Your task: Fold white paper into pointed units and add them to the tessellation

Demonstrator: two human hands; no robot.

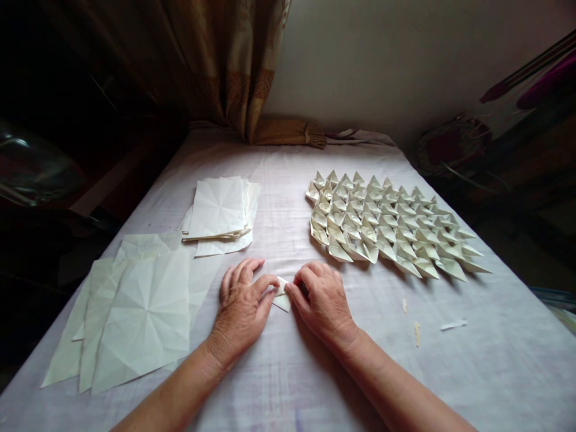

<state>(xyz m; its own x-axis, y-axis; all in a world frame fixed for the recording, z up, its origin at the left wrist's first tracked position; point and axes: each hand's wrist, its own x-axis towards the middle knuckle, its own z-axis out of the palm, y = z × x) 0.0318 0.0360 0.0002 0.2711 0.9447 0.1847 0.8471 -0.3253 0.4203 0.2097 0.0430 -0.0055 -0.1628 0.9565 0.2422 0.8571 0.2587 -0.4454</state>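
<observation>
Between my two hands, low over the middle of the cloth, is a small folded piece of white paper point(282, 302) with a pointed lower end. My left hand point(243, 297) pinches its left edge between thumb and forefinger, the other fingers resting on the cloth. On the opposite side, my right hand point(321, 300) grips the right edge, fingers curled in and thumb on the paper. Fingertips cover part of the folds. Right of my hands stand rows of folded paper boats point(382, 222), set close together with their points up.
Creased paper sheets point(144, 312) lie overlapping at the left, with a neater stack of sheets point(218, 207) behind them. Paper scraps point(453, 324) lie at the right on the pale cloth point(288, 372). A brown curtain point(243, 72) hangs at the far edge.
</observation>
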